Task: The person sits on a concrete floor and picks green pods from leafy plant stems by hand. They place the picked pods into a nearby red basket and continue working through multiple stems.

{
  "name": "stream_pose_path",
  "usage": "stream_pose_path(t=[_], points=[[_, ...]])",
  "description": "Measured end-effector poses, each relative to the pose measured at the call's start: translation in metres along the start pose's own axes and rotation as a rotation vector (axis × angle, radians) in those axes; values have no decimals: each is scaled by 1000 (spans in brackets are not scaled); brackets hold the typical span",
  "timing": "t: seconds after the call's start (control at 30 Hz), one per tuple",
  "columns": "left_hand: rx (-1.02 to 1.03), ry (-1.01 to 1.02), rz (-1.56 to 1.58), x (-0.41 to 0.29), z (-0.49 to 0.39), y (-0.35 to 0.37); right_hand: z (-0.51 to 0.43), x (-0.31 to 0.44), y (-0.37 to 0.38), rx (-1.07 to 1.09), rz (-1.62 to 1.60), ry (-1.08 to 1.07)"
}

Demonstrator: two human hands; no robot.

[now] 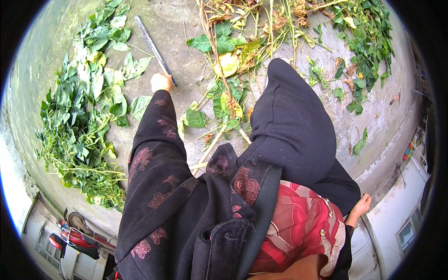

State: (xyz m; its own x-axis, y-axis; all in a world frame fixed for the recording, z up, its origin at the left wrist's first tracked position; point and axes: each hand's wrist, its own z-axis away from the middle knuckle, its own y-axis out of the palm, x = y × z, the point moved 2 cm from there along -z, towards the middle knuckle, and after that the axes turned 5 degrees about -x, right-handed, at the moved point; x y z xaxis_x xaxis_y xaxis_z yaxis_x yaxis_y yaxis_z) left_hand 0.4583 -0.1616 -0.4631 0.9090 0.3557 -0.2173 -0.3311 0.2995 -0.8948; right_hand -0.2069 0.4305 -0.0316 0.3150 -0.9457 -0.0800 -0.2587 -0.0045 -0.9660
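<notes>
My left hand (162, 82) is closed at the lower end of a long, thin stick with a blue patterned surface (151, 43), which slants up and left over the concrete floor. Leafy green bean plants (78, 122) lie in a heap to the left of this hand. Cut stalks with yellowed leaves and pods (227, 66) are spread to its right, reaching down beside my bent leg in dark trousers. At the lower right, beyond my knee, my right hand (362, 206) has its fingers curled; nothing shows in it, but its palm is hidden.
Another heap of green leafy plants (367, 45) lies at the upper right, with loose leaves near it. A small orange-and-dark object (394, 98) rests on the floor at the right. A red motorbike (78, 238) stands by a building at the lower left.
</notes>
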Motion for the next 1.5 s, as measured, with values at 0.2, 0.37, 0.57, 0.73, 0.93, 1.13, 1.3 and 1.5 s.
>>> stream_pose_path(t=[0.2, 0.37, 0.57, 0.73, 0.93, 1.13, 1.3, 1.5], points=[[4, -16, -25, 1, -2, 11, 0, 2, 1, -5, -11, -12], [-3, 43, -96, 4, 2, 12, -1, 2, 1, 1, -4, -9], [29, -6, -21, 3, 7, 9, -1, 4, 0, 12, 4, 16], [13, -17, -36, -2, 9, 6, 0, 3, 0, 15, -17, 11], [59, -35, -6, -3, 10, -3, -1, 3, -1, 27, -1, 4], [-78, 29, 18, -5, 20, -26, -1, -5, 3, -5, -53, 25], [-201, 58, 21, 30, 25, -49, -5, -55, 22, 24, -559, 553], [-25, 294, -362, 105, 0, -49, 23, -106, 51, 365, -1464, 939]])
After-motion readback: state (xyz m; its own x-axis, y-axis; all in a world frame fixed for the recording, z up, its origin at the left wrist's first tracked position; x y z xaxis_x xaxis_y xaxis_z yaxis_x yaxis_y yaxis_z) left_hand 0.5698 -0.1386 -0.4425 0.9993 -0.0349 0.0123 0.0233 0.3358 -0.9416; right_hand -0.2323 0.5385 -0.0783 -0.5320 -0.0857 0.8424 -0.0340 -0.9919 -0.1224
